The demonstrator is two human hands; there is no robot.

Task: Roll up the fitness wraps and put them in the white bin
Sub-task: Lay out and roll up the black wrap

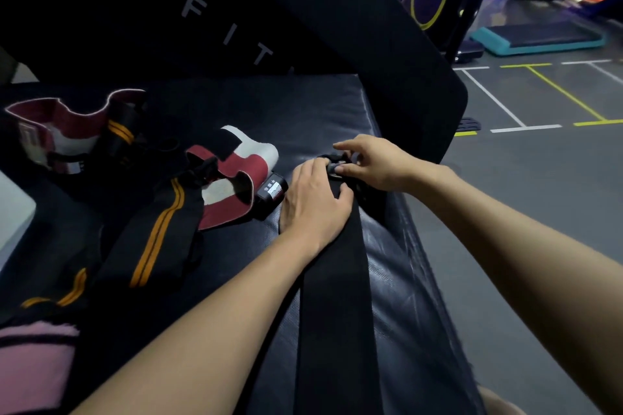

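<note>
A black padded worktop fills most of the view, with a tall black pad bearing pale letters leaning behind it and grey gym floor with painted lines to the right. A long plain black wrap lies flat along the worktop's right edge, running from the near edge up to the hands. Left of it lies a black wrap with orange stripes, partly over a maroon and white wrap; another maroon and white piece stands further left. A corner of the white bin shows at the left edge. The left hand rests on the plain wrap's far end, its fingers curled over the small started roll. The right hand pinches that same rolled end from the right, index finger lifted.
</note>
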